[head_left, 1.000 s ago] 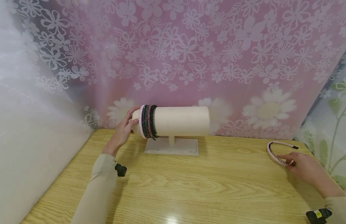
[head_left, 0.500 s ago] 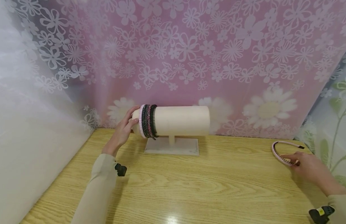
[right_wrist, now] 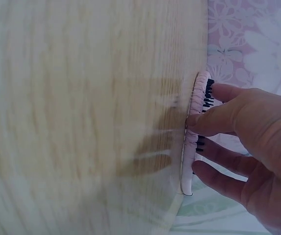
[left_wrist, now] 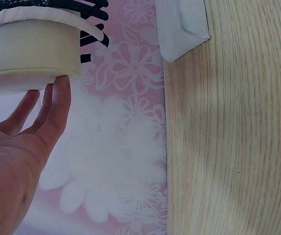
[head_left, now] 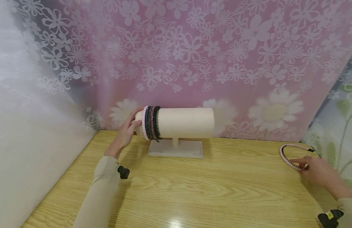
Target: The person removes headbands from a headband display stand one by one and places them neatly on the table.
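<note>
A cream padded cylinder stands on a post and flat base; this is a headband display stand [head_left: 187, 123]. My left hand [head_left: 123, 136] grips its left end, thumb in front and other fingers toward the back. In the left wrist view, fingertips [left_wrist: 62, 88] touch the end of the roll. Close beside that hand, a pink headband [head_left: 145, 123] and several dark, toothed or glittery headbands [head_left: 153, 123] wrap the roll. At the far right, my right hand [head_left: 321, 171] pinches a pink headband with dark comb teeth [right_wrist: 194, 112], which is low at the tabletop.
The wood-grain table [head_left: 193, 190] runs to a pink flowered curtain [head_left: 193, 63] at the back. A white sheet [head_left: 36, 142] hangs at the left and a leaf-patterned one [head_left: 345, 126] at the right. The stand's pale base [head_left: 176, 149] sits near the back edge.
My right hand and the pink headband in it have slid to the right along the table. My left hand and the stand have stayed where they were.
</note>
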Demonstrator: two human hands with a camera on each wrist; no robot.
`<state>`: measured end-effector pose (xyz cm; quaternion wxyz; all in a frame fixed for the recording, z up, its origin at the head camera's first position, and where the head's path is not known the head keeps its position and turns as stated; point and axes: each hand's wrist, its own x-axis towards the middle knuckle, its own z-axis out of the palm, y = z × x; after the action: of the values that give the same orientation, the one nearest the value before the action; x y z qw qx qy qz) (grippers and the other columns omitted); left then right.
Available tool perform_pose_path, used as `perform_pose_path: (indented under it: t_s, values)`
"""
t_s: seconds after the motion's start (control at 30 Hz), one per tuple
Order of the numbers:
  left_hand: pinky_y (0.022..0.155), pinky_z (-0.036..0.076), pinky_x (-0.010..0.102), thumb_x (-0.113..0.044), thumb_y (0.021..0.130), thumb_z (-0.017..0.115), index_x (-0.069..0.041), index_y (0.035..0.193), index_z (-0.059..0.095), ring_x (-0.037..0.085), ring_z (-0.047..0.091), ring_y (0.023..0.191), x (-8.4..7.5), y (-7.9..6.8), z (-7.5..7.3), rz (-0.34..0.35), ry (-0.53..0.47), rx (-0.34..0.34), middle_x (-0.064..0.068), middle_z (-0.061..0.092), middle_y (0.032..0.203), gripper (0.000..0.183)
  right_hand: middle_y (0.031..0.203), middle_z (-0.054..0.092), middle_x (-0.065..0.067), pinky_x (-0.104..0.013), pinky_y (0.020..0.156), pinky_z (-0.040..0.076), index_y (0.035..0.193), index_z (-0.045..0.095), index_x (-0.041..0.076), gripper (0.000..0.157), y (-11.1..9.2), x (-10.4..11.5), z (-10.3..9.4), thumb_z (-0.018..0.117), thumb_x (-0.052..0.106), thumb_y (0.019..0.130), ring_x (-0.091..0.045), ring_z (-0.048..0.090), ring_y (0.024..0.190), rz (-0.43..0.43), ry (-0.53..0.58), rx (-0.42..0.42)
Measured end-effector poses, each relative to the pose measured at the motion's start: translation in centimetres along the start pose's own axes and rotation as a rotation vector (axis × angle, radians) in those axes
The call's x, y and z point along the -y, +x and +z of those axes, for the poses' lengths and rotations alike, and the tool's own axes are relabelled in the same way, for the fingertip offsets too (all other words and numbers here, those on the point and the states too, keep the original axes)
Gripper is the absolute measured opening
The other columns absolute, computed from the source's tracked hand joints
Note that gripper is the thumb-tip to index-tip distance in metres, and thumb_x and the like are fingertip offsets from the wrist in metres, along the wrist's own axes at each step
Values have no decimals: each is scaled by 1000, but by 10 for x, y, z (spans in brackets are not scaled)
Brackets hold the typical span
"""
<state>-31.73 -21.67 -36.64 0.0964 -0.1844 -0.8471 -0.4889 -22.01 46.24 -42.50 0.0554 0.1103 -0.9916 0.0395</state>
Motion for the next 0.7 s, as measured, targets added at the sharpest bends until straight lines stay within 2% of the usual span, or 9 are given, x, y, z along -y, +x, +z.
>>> perform_pose_path:
  t_s: [0.17, 0.4, 0.57, 0.7]
  values:
    - [85, 58, 53, -47, 109, 40, -48, 157, 31, 37, 62, 117, -1, -1, 0, -3, 8, -2, 14, 47, 154, 48, 78, 67, -7, -29, 53, 39, 114, 74, -5, 36, 1, 0, -2, 74, -6, 78, -14, 55, 61, 3, 11, 3]
    - [86, 58, 54, -45, 110, 41, -41, 159, 30, 38, 62, 119, -1, -1, 1, -4, 4, -4, 14, 47, 155, 51, 77, 69, -5, -38, 56, 50, 114, 72, -8, 36, 3, -1, -2, 75, -4, 78, -20, 63, 66, 23, 56, 24]
    - [86, 58, 54, -45, 109, 41, -42, 159, 30, 38, 62, 119, 0, -1, 1, -4, 8, -7, 13, 47, 155, 51, 87, 72, -20, -46, 61, 54, 118, 69, -10, 38, 4, -2, -3, 75, 4, 83, -32, 68, 75, 34, 90, 27]
    - [87, 58, 53, -45, 109, 41, -42, 159, 30, 39, 62, 119, 2, -1, 1, 0, 6, -5, 14, 46, 156, 51, 102, 70, -33, -52, 64, 55, 122, 68, -9, 39, 4, 6, -9, 75, 12, 89, -43, 69, 84, 51, 125, 7]
